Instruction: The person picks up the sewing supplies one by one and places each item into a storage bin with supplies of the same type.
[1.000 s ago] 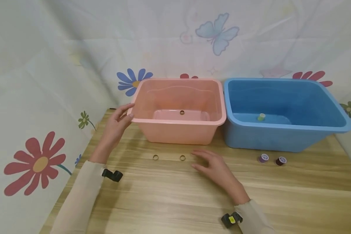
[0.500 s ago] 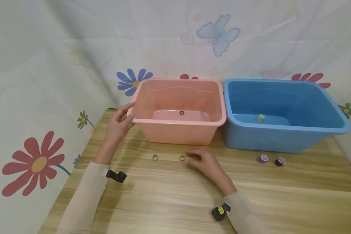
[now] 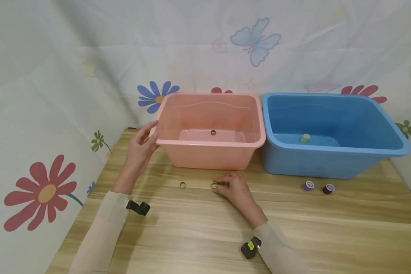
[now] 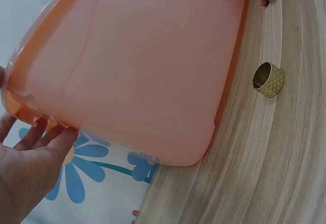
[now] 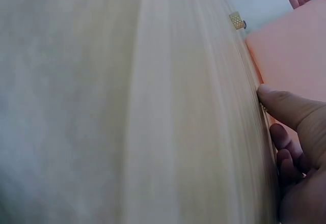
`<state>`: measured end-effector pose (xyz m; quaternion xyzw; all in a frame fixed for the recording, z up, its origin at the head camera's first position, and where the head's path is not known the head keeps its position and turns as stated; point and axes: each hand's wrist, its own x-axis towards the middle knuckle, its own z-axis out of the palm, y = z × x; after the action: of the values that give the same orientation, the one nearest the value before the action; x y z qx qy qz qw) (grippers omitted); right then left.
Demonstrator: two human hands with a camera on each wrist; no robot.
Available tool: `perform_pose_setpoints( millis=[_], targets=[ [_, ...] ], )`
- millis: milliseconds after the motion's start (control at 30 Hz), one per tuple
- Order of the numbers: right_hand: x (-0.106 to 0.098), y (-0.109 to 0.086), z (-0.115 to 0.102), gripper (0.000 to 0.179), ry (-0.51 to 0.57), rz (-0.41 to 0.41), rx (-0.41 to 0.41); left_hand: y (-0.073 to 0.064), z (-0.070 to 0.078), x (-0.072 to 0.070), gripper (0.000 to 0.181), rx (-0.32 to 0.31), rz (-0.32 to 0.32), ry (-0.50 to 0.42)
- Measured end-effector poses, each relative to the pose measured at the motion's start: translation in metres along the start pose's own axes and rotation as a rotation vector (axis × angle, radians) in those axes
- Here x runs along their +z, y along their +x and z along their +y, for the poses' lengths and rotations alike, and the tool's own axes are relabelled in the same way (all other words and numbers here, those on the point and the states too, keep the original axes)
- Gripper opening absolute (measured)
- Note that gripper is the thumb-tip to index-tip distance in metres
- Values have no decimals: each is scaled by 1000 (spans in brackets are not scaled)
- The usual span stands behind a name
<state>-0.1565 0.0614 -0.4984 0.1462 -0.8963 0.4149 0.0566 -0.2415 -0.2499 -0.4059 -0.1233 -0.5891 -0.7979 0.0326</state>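
Observation:
My left hand [image 3: 138,152] holds the left rim of the pink tub [image 3: 205,156], fingers under the lip in the left wrist view. In front of that tub, my right hand [image 3: 237,192] has thumb and forefinger on either side of a brass ring thimble [image 3: 214,185] on the wooden table, pinching it. The right wrist view mostly hides this thimble behind the thumb [image 5: 285,104]. A second dimpled ring thimble [image 4: 269,80] stands on the table to the left. Inside the pink tub lies another thimble [image 3: 213,133].
A blue tub [image 3: 305,161] stands against the pink tub's right side, with a small pale green spool [image 3: 305,138] inside. Before it on the table [image 3: 191,236] are a purple spool [image 3: 308,185] and a dark spool [image 3: 328,189]. A flowered cloth [image 3: 198,49] hangs behind.
My right hand has moved left to the nearer thimble, and its thumb and forefinger have closed on it. The left hand stays at the pink tub's rim.

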Motion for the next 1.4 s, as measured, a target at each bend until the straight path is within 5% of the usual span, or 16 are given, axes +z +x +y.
perform_pose_setpoints(
  millis=[733, 1400],
  targets=[
    [-17, 4, -7, 25, 103, -48, 77, 2, 0, 4, 47, 25, 0, 15],
    [-44, -2, -17, 21, 120, 4, 35, -1, -4, 3, 46, 23, 11, 7]
  ],
)
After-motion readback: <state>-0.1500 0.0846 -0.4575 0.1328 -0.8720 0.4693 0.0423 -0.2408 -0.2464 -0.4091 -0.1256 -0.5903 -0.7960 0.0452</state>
